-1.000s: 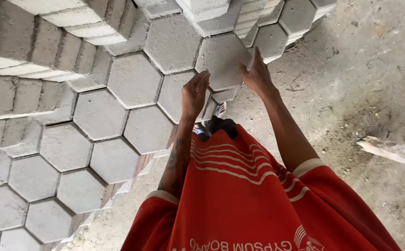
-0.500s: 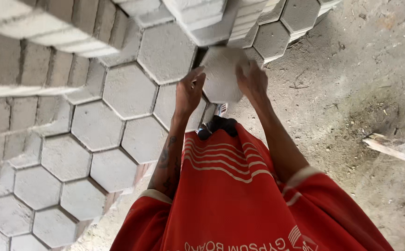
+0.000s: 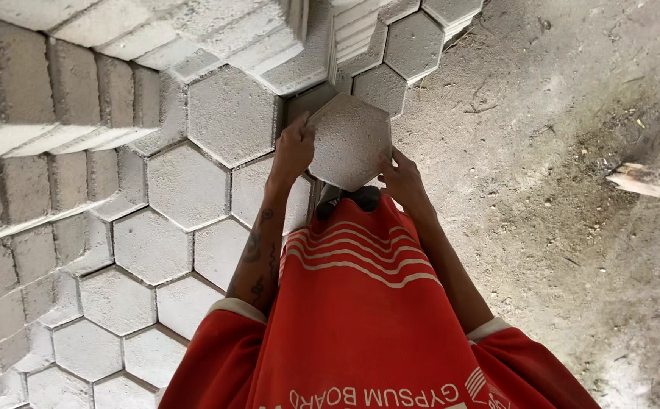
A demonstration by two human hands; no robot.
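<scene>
I hold a grey hexagonal concrete paver [image 3: 349, 140] in both hands, tilted up off the ground at the edge of the laid paving. My left hand [image 3: 293, 148] grips its left edge, fingers over the top corner. On its lower right edge sits my right hand [image 3: 402, 178]. Under the paver is a dark gap [image 3: 307, 102] between laid hexagonal pavers [image 3: 231, 113]. My red shirt [image 3: 360, 318] fills the bottom of the view.
Laid hexagonal pavers [image 3: 140, 250] cover the left side. Stacks of pavers on edge [image 3: 49, 106] stand at the upper left and top. Bare sandy ground [image 3: 542, 227] lies to the right, with a piece of wood [image 3: 648, 182]. A dark shoe [image 3: 349, 198] shows below the paver.
The paver lay flat under both hands; now it is lifted and tilted, drawn closer to my body, with both hands gripping its edges.
</scene>
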